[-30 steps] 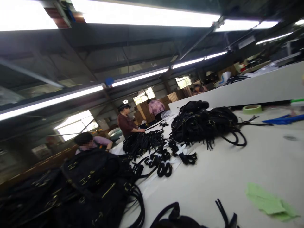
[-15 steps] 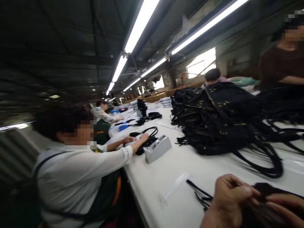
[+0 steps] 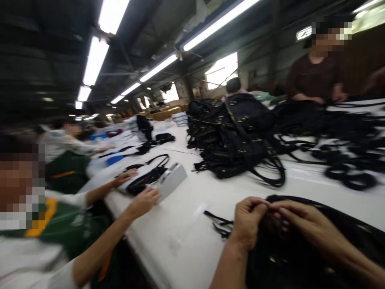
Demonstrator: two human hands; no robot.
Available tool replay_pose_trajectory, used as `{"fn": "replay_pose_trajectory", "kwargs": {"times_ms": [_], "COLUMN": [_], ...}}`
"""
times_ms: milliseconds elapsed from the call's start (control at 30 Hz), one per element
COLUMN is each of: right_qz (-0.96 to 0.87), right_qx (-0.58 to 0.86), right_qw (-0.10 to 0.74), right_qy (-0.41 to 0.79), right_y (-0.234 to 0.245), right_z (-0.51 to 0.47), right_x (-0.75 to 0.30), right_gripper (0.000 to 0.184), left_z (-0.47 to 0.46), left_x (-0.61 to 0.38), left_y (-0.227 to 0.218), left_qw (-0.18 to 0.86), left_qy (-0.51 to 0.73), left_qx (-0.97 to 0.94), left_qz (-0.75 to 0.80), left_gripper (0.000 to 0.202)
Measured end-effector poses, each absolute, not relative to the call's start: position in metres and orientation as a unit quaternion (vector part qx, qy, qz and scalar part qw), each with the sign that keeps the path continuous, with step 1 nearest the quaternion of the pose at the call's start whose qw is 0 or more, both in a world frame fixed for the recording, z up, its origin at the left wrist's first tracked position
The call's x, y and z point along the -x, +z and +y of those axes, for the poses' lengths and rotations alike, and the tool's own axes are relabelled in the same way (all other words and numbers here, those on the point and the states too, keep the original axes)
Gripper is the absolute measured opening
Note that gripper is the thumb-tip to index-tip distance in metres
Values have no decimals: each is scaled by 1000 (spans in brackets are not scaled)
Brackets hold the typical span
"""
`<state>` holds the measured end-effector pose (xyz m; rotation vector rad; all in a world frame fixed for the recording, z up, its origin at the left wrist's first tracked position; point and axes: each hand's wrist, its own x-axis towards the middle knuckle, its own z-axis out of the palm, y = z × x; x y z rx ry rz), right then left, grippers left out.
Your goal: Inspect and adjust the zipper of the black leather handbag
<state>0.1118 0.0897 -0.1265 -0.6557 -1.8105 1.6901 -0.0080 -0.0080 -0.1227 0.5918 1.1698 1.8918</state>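
In the lower right of the head view, a black bag (image 3: 270, 259) with small gold-coloured metal parts lies before me on the table. My left hand (image 3: 248, 220) is closed in a pinch at its upper edge. Fingertips of my right hand (image 3: 309, 226) meet those of the left there, also pinching. The exact bit between the fingertips is hidden. Thin black straps (image 3: 221, 220) stick out on the table just left of my left hand.
Beyond my hands, a pile of black bags (image 3: 228, 140) sits on the white table (image 3: 186, 241). At left a co-worker's hands touch a black bag (image 3: 150, 178) and a grey wedge-shaped holder (image 3: 173, 180). Across the table stands another person (image 3: 315, 76); black straps (image 3: 349, 172) lie at right.
The view has swung right, so the pile and the co-workers sit further left. Both my hands and more of the black bag now show; the left co-worker's hands have moved apart.
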Motion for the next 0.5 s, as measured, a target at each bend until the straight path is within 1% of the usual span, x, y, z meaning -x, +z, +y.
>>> {"fn": "replay_pose_trajectory", "kwargs": {"times_ms": [67, 100, 200, 267, 333, 433, 500], "right_qz": [-621, -594, -525, -501, -493, -513, -548], "right_qx": [216, 202, 183, 176, 168, 168, 179], "right_qw": [242, 239, 262, 282, 292, 297, 303], "right_qy": [713, 741, 789, 800, 802, 788, 759], "right_y": [-117, -115, -115, -117, -118, -118, -118], "right_z": [87, 87, 90, 89, 87, 85, 85], "right_x": [-111, -109, -104, -102, -102, -102, -102], "right_gripper": [41, 40, 36, 36, 36, 34, 34], "left_z": [-7, -6, -2, -5, -8, -11, -11], "left_x": [11, 13, 17, 15, 11, 5, 5], "left_y": [-126, -128, -133, -131, -128, -126, -126], "left_qw": [424, 437, 455, 429, 352, 183, 117], "left_qy": [739, 730, 712, 695, 671, 634, 626], "left_qx": [-248, -257, -285, -320, -379, -463, -489], "left_qz": [461, 458, 454, 480, 531, 591, 596], "left_gripper": [30, 25, 19, 16, 15, 14, 13]}}
